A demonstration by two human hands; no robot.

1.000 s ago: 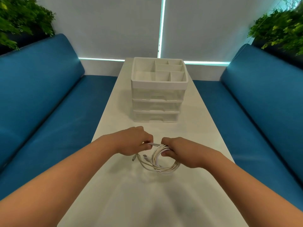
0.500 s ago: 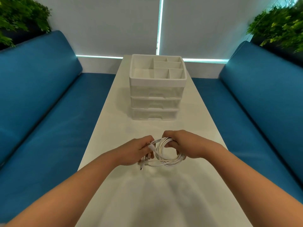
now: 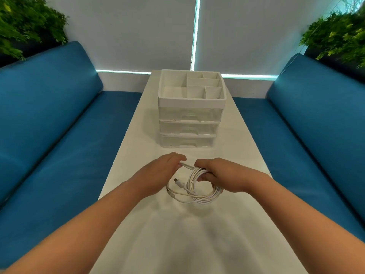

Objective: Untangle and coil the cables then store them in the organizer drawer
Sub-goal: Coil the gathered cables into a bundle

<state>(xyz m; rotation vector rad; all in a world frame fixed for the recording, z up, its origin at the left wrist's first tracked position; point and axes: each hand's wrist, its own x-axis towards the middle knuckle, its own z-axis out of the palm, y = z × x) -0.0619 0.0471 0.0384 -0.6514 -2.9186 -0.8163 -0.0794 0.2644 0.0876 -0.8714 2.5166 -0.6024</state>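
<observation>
A coil of white cable hangs over the white table, just in front of the organizer. My right hand grips the coil's upper loops, fingers curled through them. My left hand pinches a straight strand that runs from the coil to its fingertips. Two loose plug ends dangle between my hands near the coil's left side. The white organizer stands further back with three clear drawers, all closed, and an open divided tray on top.
Blue sofas flank the narrow table on both sides. Green plants sit behind each sofa back. A wall with a light strip closes the far end behind the organizer.
My left hand drew the strand out to the left and up, away from the coil, after being close against it. The coil stayed in my right hand.
</observation>
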